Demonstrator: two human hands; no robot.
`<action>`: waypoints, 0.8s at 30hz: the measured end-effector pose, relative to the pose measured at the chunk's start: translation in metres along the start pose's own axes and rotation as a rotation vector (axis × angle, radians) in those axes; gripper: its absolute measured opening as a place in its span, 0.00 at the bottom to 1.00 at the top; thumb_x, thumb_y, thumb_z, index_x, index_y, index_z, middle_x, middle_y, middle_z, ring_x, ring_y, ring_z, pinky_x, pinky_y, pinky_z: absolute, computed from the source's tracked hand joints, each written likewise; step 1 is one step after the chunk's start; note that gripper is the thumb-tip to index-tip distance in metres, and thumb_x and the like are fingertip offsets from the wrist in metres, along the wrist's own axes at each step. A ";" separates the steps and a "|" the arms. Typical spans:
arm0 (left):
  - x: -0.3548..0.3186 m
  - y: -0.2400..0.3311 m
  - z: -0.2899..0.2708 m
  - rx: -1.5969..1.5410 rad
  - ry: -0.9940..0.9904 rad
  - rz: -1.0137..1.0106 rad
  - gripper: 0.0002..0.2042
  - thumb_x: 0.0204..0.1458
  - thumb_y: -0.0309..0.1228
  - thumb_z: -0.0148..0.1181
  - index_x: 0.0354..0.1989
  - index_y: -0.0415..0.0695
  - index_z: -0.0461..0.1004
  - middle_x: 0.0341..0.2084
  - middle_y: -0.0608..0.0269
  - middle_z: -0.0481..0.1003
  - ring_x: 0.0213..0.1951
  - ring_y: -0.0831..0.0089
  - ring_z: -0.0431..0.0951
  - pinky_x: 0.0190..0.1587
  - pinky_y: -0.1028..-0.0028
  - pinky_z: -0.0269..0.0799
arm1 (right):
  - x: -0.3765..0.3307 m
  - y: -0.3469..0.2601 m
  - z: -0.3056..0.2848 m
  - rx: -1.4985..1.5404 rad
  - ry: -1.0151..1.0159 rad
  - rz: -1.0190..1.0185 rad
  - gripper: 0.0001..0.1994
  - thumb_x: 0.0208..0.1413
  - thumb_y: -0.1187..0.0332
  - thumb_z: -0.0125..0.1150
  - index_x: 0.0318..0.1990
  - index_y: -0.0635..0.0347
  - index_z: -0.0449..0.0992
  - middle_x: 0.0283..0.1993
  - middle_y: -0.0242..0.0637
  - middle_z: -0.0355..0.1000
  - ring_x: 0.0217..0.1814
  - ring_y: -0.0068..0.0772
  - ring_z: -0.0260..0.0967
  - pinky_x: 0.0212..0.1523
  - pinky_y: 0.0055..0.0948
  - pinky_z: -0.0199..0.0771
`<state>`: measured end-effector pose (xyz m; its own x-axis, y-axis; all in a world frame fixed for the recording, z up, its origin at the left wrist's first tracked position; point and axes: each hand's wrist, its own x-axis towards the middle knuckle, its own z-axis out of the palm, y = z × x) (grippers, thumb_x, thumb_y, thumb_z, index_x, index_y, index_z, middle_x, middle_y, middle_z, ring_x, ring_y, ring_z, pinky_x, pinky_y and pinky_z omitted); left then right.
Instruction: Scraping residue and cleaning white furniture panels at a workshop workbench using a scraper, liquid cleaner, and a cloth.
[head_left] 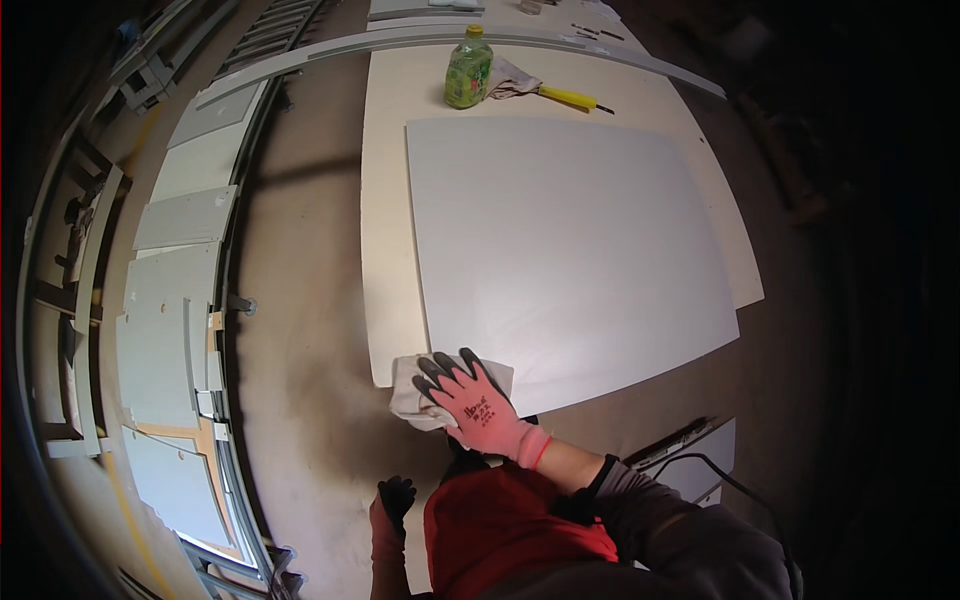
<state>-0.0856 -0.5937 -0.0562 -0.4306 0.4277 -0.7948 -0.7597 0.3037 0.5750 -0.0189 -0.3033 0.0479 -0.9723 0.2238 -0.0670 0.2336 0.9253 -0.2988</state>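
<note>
One white cloth [428, 392] is pressed flat under the right hand [478, 402] on one grey panel [570, 250]; the left hand [393, 500], apparently empty, is hung above the concrete floor [300, 330].

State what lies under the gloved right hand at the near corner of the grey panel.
Under the right hand lies a crumpled white cloth, pressed onto the near corner of the grey panel. The hand and cloth cover that corner, so its surface there cannot be seen.
</note>
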 end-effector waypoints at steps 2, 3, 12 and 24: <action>0.008 0.012 0.009 0.158 -0.128 0.263 0.24 0.60 0.43 0.40 0.52 0.33 0.63 0.45 0.48 0.71 0.44 0.65 0.73 0.50 0.69 0.68 | -0.023 -0.014 -0.003 0.019 -0.085 0.036 0.35 0.49 0.55 0.54 0.63 0.57 0.50 0.62 0.40 0.53 0.67 0.40 0.45 0.68 0.48 0.35; 0.013 0.024 0.025 0.173 -0.164 0.267 0.24 0.60 0.43 0.40 0.52 0.33 0.63 0.45 0.48 0.71 0.44 0.65 0.73 0.50 0.69 0.68 | -0.025 -0.011 -0.001 0.035 -0.110 0.064 0.35 0.49 0.54 0.53 0.64 0.57 0.50 0.63 0.40 0.52 0.67 0.40 0.44 0.68 0.48 0.35; -0.007 0.119 0.145 0.344 -0.001 0.880 0.19 0.56 0.26 0.43 0.56 0.32 0.60 0.53 0.48 0.65 0.55 0.59 0.65 0.58 0.64 0.58 | -0.034 0.059 -0.001 0.086 0.216 0.382 0.34 0.48 0.54 0.56 0.62 0.55 0.54 0.64 0.43 0.51 0.67 0.43 0.46 0.67 0.47 0.40; -0.023 0.031 0.357 1.705 -0.579 1.293 0.37 0.36 0.34 0.65 0.56 0.36 0.57 0.56 0.39 0.56 0.59 0.42 0.53 0.61 0.45 0.45 | -0.311 0.320 -0.029 -0.201 0.443 1.331 0.31 0.52 0.54 0.50 0.63 0.52 0.54 0.66 0.40 0.50 0.69 0.42 0.43 0.67 0.46 0.35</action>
<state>0.0749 -0.2902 0.0486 0.1940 0.9809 -0.0118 0.8937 -0.1718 0.4145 0.3580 -0.0674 0.0009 0.0448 0.9912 0.1242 0.9935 -0.0312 -0.1094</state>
